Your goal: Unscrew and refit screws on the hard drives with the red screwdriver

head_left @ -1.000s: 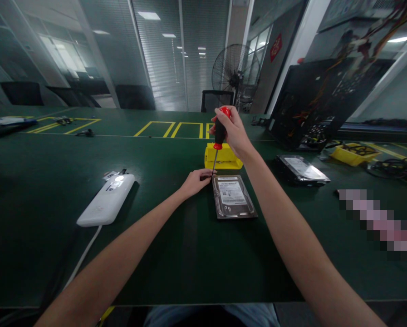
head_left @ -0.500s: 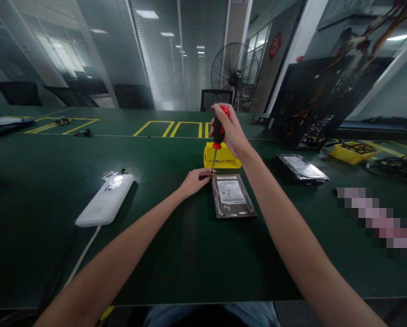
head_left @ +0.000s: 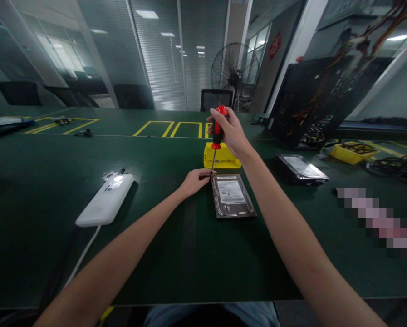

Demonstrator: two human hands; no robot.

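Observation:
A hard drive (head_left: 232, 195) lies label side up on the green table (head_left: 162, 268). My right hand (head_left: 232, 131) is wrapped round the red and black handle of a screwdriver (head_left: 217, 134), held nearly upright. Its shaft points down to the drive's far left corner. Beside that corner, my left hand (head_left: 196, 180) rests with its fingers pinched around the screwdriver tip; whatever they hold there is too small to make out. Just behind the drive sits a yellow tray (head_left: 223, 159) with small bits in it.
A white power bank (head_left: 106, 200) with a cable lies to the left. Rightward are a second hard drive (head_left: 301, 168), a yellow box (head_left: 353, 153), black cables (head_left: 399, 165) and a black computer case (head_left: 301, 100). A blurred-out strip lies at the far right.
My right hand has shifted its grip on the screwdriver handle, showing more of its red top. The handle has moved slightly left. My left hand and the drive look unmoved.

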